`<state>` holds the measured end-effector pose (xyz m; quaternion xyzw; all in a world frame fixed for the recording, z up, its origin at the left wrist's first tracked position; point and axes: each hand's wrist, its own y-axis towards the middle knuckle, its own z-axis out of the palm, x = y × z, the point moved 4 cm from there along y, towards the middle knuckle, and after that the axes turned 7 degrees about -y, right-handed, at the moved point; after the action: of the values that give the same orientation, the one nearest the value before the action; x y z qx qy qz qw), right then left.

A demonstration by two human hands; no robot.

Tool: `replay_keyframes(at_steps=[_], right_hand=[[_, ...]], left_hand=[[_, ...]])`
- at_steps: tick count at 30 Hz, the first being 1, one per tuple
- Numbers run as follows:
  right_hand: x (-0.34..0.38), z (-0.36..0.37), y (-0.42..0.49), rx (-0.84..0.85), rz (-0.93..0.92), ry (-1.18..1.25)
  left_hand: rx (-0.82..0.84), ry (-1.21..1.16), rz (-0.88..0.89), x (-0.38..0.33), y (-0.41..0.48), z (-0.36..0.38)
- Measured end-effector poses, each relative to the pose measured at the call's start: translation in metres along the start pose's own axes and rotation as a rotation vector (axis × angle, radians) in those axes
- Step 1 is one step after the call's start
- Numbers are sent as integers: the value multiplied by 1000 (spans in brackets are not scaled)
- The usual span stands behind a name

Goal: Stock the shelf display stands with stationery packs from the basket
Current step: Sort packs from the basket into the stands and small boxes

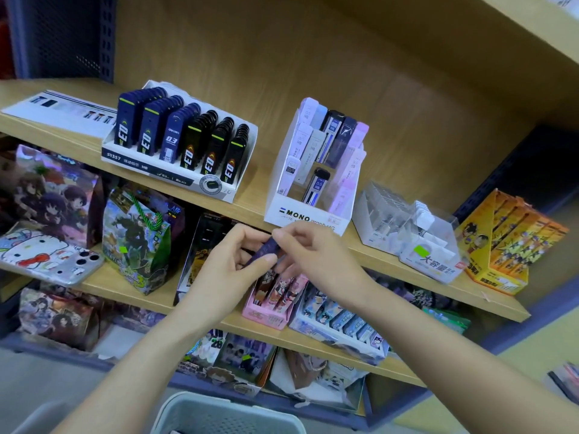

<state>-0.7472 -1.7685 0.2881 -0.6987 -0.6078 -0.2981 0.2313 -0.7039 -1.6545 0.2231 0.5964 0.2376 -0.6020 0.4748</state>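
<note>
While my left hand [230, 264] and right hand [313, 252] both pinch a purple pack [266, 247], I've got it just in front of the MONO stand [300, 214].

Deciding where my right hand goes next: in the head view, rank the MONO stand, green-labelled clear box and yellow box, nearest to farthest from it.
1. MONO stand, just above the right hand, which pinches a purple pack.
2. Green-labelled clear box, to the hand's right on the same shelf.
3. Yellow box, farthest right, at the shelf's end.
</note>
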Motion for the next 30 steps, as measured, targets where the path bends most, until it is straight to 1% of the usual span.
replay_keyframes(at_steps=[2, 4, 8, 11, 15, 17, 19, 20, 22, 25, 30], right_hand=[[-4, -1, -2, 15, 27, 63], [-6, -5, -4, 6, 25, 64], [-7, -20, -10, -119, -31, 66], [-7, -32, -14, -207, -49, 115], [-6, -31, -21, -213, -73, 183], [-3, -32, -22, -213, -111, 197], [1, -42, -22, -250, -147, 196], [3, -50, -21, -293, -159, 199], [7, -73, -15, -431, -183, 186], [12, -112, 1, -653, -203, 76], [17, -152, 46, -840, -259, -210]], left_hand=[[-21, 69, 17, 0, -1, -1], [-41, 106, 4, -1, -2, 0], [-86, 58, -59, 0, 0, -1], [-152, 24, -48, -2, 1, -2], [-252, 45, 19, -8, 2, -1], [-261, 121, 100, -13, 4, 1], [-250, 222, 196, -21, 5, 6], [-234, 282, 251, -26, 7, 10], [-187, 416, 349, -35, 12, 17], [-110, 628, 450, -40, 28, 30], [-16, 993, 563, -45, 52, 51]])
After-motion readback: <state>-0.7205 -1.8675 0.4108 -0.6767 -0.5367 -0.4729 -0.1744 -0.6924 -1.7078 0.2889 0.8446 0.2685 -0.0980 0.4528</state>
